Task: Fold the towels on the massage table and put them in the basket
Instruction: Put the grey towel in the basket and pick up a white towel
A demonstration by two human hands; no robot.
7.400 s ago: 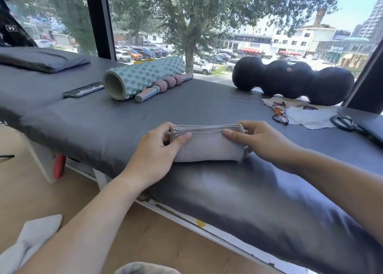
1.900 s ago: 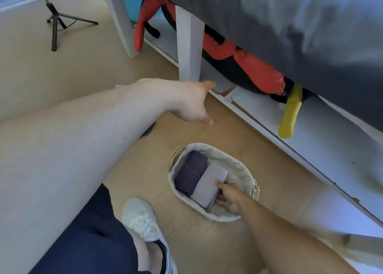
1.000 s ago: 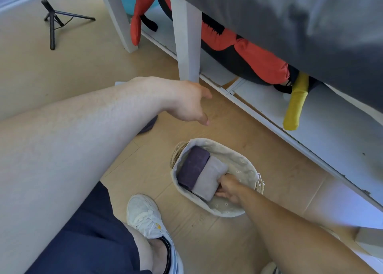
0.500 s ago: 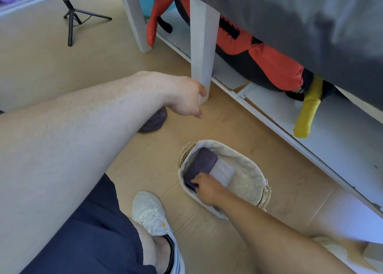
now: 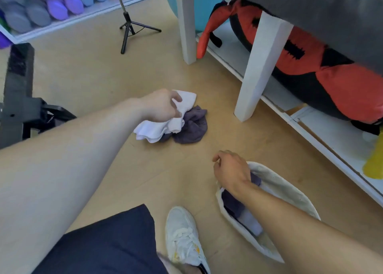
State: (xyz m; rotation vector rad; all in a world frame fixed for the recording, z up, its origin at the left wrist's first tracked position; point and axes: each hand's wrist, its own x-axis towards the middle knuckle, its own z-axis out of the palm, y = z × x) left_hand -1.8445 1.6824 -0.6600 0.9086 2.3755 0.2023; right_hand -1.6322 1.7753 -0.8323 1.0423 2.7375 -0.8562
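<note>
On the wooden floor my left hand [image 5: 162, 106] grips a crumpled white towel [image 5: 160, 126]. A crumpled dark purple towel [image 5: 193, 126] lies against it on the right. The cream fabric basket [image 5: 290, 190] sits on the floor at the lower right. Inside it lie a folded dark purple towel [image 5: 231, 204] and a folded light grey towel [image 5: 250, 222], partly hidden by my right forearm. My right hand [image 5: 230, 170] hovers over the basket's left rim with loosely curled fingers and holds nothing. The grey massage table [image 5: 331, 10] fills the upper right corner.
White table legs [image 5: 261, 66] stand right of the towels. A red and black cushion [image 5: 331, 77] and a yellow object [image 5: 375, 161] lie on the white shelf under the table. A black tripod [image 5: 129, 27] stands behind. My white shoe [image 5: 184, 236] is beside the basket.
My right hand has come out of the basket, leaving the folded grey towel there. My left hand has reached down and taken hold of the white towel on the floor. The view swung left.
</note>
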